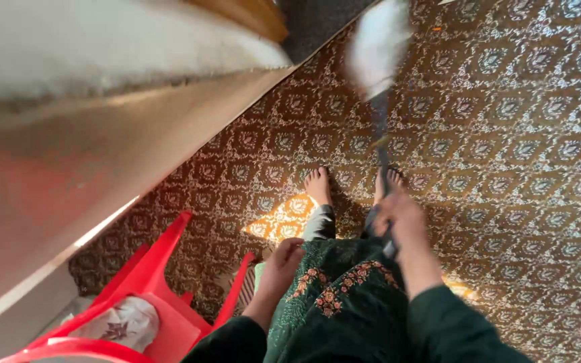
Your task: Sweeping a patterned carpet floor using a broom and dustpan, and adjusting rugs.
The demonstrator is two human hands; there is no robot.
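I stand barefoot on a brown patterned carpet (506, 148). My right hand (401, 218) is closed around the dark handle of a duster (379, 128). Its white fluffy head (376, 44) is blurred and points away from me over the carpet. My left hand (282, 262) hangs loosely by my side against my dark green embroidered dress (337, 296), fingers curled, nothing in it. Both of my feet (317, 185) show below the dress.
A red plastic chair (149, 296) with a cloth on its seat stands at the lower left. A wall (68, 168) runs along the left, with a pale furry surface (102, 40) above it. A sunlit patch (280, 218) lies on the carpet.
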